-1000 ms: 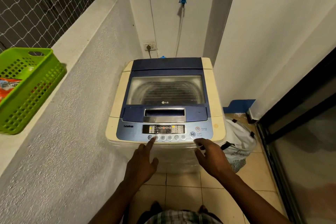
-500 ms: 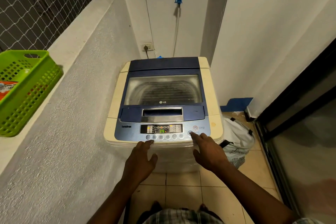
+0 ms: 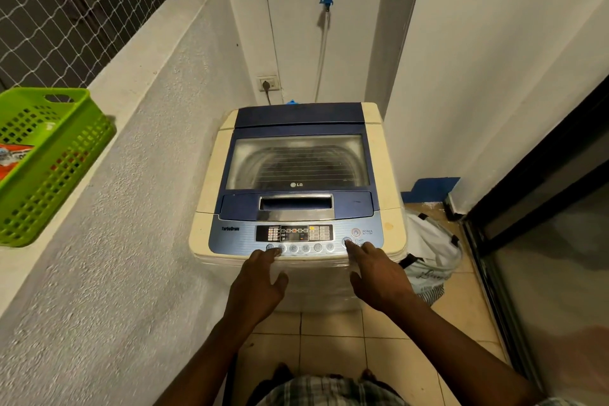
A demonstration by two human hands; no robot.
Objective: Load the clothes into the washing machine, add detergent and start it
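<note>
A cream and blue top-loading washing machine (image 3: 211, 171) stands ahead with its glass lid (image 3: 296, 161) closed. Its control panel (image 3: 295, 234) has a lit display and a row of round buttons. My left hand (image 3: 260, 283) rests at the front edge, fingertips on the left buttons, holding nothing. My right hand (image 3: 375, 270) reaches to the panel's right end, its index fingertip on the round start button (image 3: 346, 242). An orange detergent packet (image 3: 13, 155) lies in a green basket (image 3: 49, 175) on the left ledge.
A rough grey wall with a ledge runs along the left. A white bag (image 3: 431, 250) of laundry sits on the tiled floor right of the machine. A dark sliding door frame (image 3: 514, 241) borders the right. A wall socket (image 3: 268, 84) and tap hose are behind.
My right hand moved up from the front edge and put its index finger on the start button. My left hand slid slightly along the left buttons. The display lit up.
</note>
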